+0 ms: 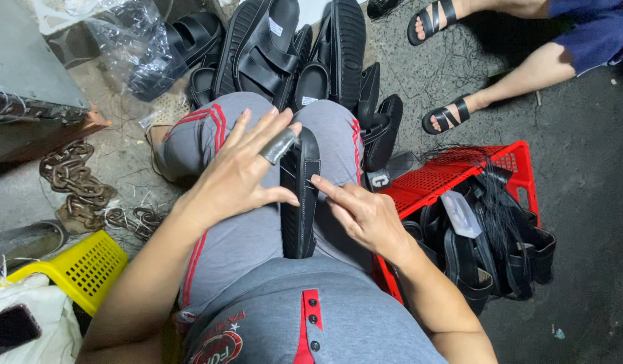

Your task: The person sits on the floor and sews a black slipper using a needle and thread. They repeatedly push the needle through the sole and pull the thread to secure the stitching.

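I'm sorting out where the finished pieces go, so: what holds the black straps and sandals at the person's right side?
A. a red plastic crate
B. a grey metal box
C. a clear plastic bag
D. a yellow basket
A: the red plastic crate beside the right hand holds the black sandals.

A crumpled clear plastic bag (126,30) lies well to the upper left of the red crate (520,162). Small white labels (276,27) sit on the soles of the piled black sandals (271,47), also up and left of the crate. A small clear plastic packet (460,212) rests inside the crate.
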